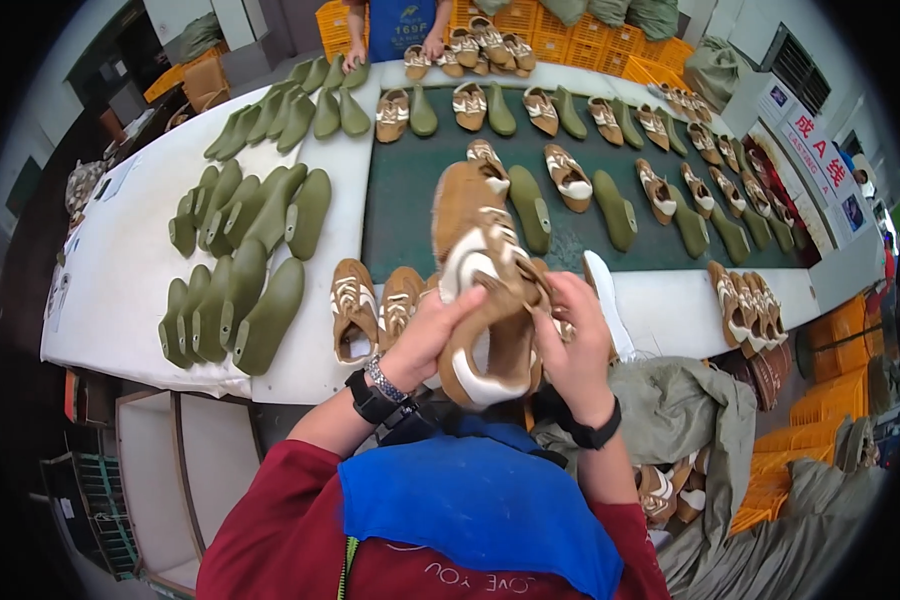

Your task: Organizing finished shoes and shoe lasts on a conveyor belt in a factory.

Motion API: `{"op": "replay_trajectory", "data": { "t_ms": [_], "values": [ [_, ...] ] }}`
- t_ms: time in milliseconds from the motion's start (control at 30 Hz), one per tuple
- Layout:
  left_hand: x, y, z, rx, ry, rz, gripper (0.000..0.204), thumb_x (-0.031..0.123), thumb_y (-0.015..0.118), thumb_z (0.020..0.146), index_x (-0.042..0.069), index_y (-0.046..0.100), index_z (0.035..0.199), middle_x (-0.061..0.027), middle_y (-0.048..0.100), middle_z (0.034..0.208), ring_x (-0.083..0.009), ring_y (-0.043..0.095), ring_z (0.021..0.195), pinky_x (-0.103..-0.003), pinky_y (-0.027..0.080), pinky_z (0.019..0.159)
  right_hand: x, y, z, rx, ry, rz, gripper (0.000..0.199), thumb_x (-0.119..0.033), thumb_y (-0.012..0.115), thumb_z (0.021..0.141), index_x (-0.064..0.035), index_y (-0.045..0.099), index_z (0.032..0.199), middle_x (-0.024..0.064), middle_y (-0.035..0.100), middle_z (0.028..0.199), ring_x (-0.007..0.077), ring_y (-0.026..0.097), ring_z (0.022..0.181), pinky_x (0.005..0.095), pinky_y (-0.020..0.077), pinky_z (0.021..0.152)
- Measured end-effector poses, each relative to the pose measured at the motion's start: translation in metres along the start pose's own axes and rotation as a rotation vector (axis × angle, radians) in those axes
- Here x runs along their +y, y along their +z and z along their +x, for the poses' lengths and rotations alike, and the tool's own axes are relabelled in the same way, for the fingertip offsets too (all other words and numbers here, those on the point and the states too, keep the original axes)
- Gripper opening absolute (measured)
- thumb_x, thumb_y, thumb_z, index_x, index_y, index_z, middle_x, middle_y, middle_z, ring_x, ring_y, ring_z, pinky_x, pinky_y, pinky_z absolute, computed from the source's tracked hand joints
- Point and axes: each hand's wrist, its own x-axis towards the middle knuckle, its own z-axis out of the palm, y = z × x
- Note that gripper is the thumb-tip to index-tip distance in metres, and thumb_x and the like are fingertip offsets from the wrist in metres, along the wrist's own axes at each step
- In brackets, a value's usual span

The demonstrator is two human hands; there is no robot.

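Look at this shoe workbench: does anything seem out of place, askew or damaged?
Nothing looks damaged or spilled. Both hands, left hand and right hand, grip a tan suede shoe with white trim. One oddity: a white insole-shaped piece lies alone at the table's near edge, unlike the neatly grouped olive-green plastic shoe lasts.

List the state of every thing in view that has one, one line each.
Tan shoe upper: lifted off the table, held in both hands.
Left hand: gripping the upper's left side.
Right hand: gripping its right side.
Green shoe lasts: bare, lying in rows on the white table.
Shoes on the dark belt: lying singly, each beside a green last.
Orange crates: stacked behind the belt.
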Motion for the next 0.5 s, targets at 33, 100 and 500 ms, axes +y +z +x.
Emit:
{"op": "replay_trajectory", "data": {
  "t_ms": [33, 100, 500],
  "values": [
    [0.009, -0.006, 0.003, 0.043, -0.008, -0.042, 0.042, 0.029, 0.053, 0.092, 0.001, 0.047, 0.123, -0.0082, 0.057, 0.115, -0.0159, 0.058, 0.102, -0.030, 0.049, 0.087, -0.005, -0.003, -0.002, -0.029, 0.073, 0.031, 0.042, -0.003, 0.067, 0.074, -0.0038, 0.056, 0.114, 0.0136, 0.054, 0.114, 0.0216, 0.060, 0.081, 0.0298, 0.0501, 0.069],
    [0.020, -0.027, 0.013, 0.041, -0.093, -0.201, 0.043, 0.033, 0.052, 0.093, 0.001, 0.048, 0.122, -0.0087, 0.058, 0.114, -0.0162, 0.059, 0.100, -0.032, 0.050, 0.086, -0.016, -0.007, -0.006, -0.261, 0.137, 0.090, 0.048, -0.007, 0.070, 0.072, -0.0047, 0.054, 0.117, 0.0128, 0.052, 0.117, 0.0190, 0.059, 0.077, 0.0280, 0.0502, 0.068],
    [0.027, -0.109, -0.017, 0.182, -0.085, 0.274, 0.049, 0.029, 0.050, 0.094, 0.002, 0.037, 0.132, -0.0123, 0.052, 0.124, -0.0190, 0.053, 0.112, -0.031, 0.045, 0.092, -0.009, 0.021, 0.050, -0.689, 0.105, -0.124, 0.042, -0.017, 0.075, 0.071, -0.0014, 0.057, 0.106, 0.0086, 0.061, 0.080, 0.0146, 0.059, 0.063, 0.0262, 0.0479, 0.058]
  ]
}}
